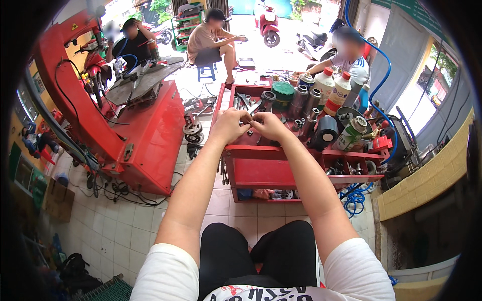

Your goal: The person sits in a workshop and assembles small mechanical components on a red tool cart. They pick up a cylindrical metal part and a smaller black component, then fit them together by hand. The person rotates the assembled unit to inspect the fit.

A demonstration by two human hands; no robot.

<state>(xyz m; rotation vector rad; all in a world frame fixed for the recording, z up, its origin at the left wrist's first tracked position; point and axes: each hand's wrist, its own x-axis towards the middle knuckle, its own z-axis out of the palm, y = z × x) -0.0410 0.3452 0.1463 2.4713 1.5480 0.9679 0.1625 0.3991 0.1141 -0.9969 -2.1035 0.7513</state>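
Nearest, smooth black cloth covers the person's thighs, in front of the red metal cart on glossy square floor tiles. Coils of ribbed blue hose lie at the cart's lower right corner. Over the cart's top tray, the left hand and right hand almost meet, thumbs and fingertips bent inward and drawn together; whatever they pinch is too small and covered to tell. A small, round, dark metal piece lies in the tray just below the fingertips.

On the cart's right side stand a matte black cylinder and a green-and-white metal can. Farther back on it are flat steel wrenches, a squat green tub and white plastic bottles with ridged red caps. Left of the cart rises a boxy, painted red machine. Beyond the cart, a person sits on a blue stool, and a shiny red scooter is parked behind.
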